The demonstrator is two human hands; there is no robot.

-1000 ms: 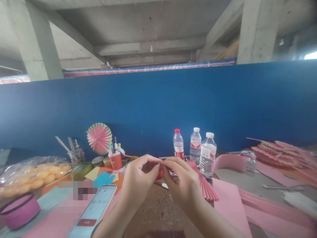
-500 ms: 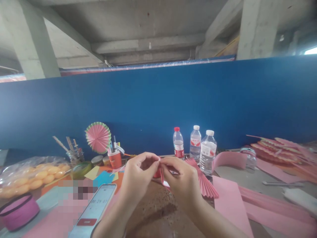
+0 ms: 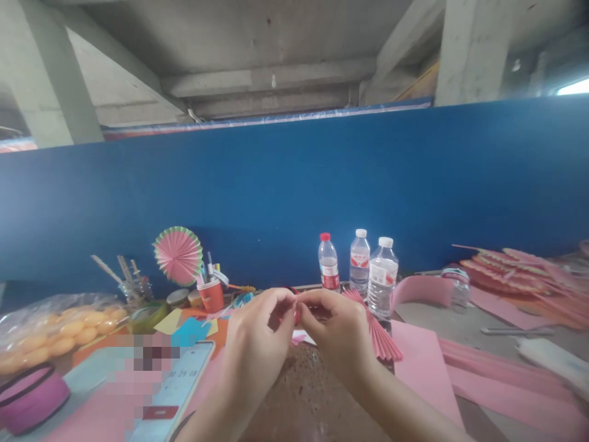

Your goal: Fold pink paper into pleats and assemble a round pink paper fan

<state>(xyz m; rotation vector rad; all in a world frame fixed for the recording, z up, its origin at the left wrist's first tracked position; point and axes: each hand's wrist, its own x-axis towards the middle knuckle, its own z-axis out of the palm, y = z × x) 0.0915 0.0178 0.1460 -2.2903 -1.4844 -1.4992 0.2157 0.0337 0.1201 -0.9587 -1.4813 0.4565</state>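
Note:
My left hand (image 3: 260, 337) and my right hand (image 3: 338, 331) meet fingertip to fingertip above the brown table (image 3: 301, 393). Each is pinched closed on a small pink piece, mostly covered by the fingers, so its shape cannot be made out. Just right of my right hand lies a folded pink paper fan (image 3: 381, 341). A phone (image 3: 177, 383) showing a timer lies left of my left forearm. White and pink scraps (image 3: 301, 336) lie beyond the hands.
Three bottles (image 3: 328, 267) stand behind the right hand. Pink paper sheets (image 3: 423, 368) lie at the right. A pink round fan (image 3: 177, 255), an orange cup (image 3: 211, 296), a bag of orange balls (image 3: 69, 331) and a magenta band (image 3: 34, 399) are at the left.
The pink strip that hung below my fingertips no longer shows there. My hands stay together, with the left one turned slightly. The whole view has shifted a little.

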